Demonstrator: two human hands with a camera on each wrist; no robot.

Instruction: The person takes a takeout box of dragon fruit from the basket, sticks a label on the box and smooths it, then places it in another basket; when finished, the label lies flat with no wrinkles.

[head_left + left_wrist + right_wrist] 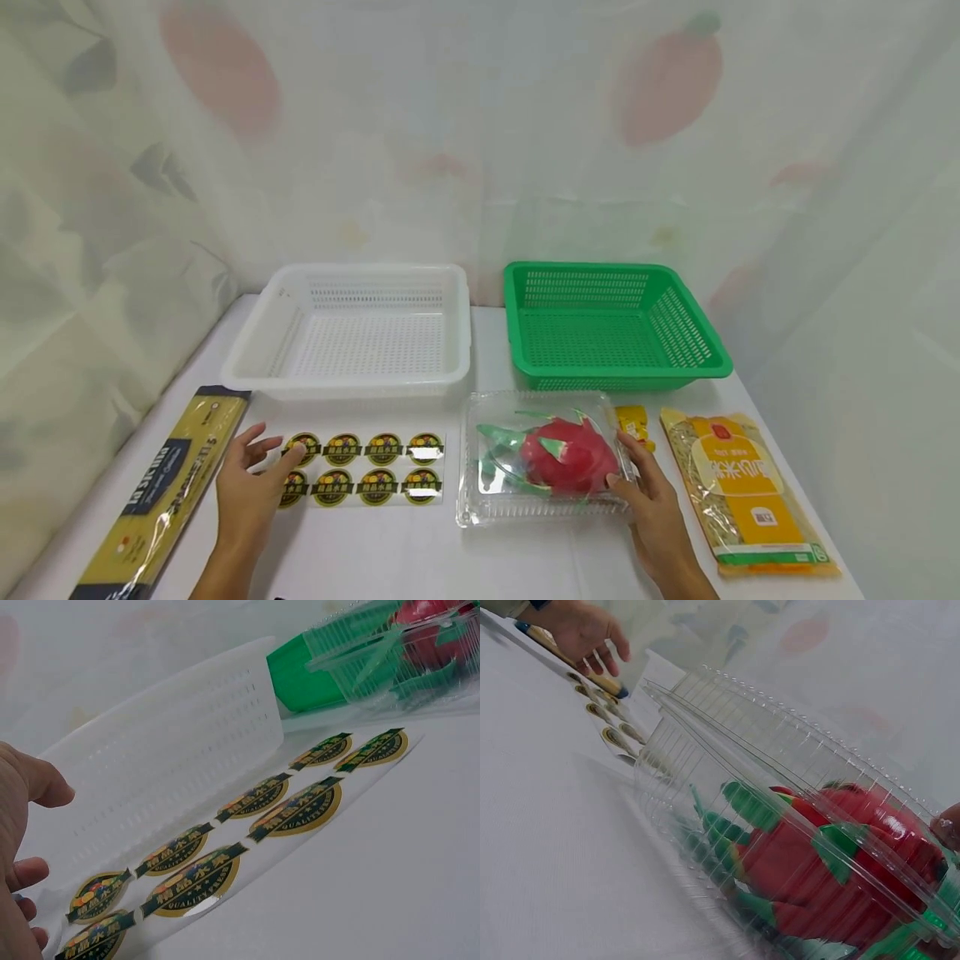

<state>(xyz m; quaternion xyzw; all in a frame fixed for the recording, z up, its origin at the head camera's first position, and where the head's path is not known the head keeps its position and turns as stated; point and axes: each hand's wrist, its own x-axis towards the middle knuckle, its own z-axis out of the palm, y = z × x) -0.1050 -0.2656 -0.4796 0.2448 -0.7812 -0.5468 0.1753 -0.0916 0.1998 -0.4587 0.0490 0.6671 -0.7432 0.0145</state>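
Note:
A clear plastic clamshell box (487, 510) with a red dragon fruit (573, 454) inside lies on the table, its lid down. My right hand (654, 508) grips the box's right side, thumb near the front corner; part of that hand is cut off in the right wrist view. To the left, a sheet of round fruit stickers (363, 468) lies flat in two rows. My left hand (251, 483) hovers by the sheet's left end, fingers apart and loosely bent, holding nothing. In the left wrist view its fingers (52, 787) are clear of the stickers (199, 881).
Behind the sheet stands a white basket (348, 386), and a green basket (622, 373) stands behind the box. A spaghetti pack (165, 492) lies at the far left. On the right are a small yellow packet (632, 421) and a larger yellow food bag (750, 492).

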